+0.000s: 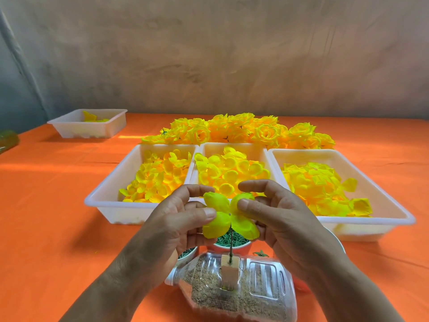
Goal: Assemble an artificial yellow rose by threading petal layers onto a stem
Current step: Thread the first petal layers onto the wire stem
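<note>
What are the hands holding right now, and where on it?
Both hold one four-lobed yellow petal layer: the left hand pinches its left lobes, the right hand its right lobes, with its centre over the stem.

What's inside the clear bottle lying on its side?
Brown sandy grit fills much of the bottle, with a wooden block sunk into it, holding the thin stem. How deep the stem goes into the block is hidden.

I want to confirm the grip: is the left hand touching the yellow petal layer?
Touching. In the head view the left hand pinches the petal layer, its thumb lying flat on the lower left petal with no gap.
</note>
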Available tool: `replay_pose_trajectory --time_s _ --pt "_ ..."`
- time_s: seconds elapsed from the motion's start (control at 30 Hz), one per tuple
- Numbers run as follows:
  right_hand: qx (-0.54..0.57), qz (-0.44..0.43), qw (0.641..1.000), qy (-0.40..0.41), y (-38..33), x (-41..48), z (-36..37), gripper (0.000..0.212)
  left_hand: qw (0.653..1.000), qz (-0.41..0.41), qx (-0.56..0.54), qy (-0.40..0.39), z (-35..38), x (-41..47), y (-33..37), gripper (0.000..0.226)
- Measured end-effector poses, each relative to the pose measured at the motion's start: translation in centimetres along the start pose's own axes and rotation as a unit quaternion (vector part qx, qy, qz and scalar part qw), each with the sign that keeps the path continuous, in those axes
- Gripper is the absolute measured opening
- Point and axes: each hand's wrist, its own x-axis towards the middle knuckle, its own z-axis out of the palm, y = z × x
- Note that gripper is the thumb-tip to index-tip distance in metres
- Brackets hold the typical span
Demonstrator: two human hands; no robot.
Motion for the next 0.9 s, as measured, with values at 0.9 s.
replay_pose_trajectory --time_s 0.9 --pt "0.026 -0.015 1.000 0.000 0.4 -2.3 0.2 0.051 0.999 0.040 0.030 -0.003 1.3 -1.7 -0.1 0.034"
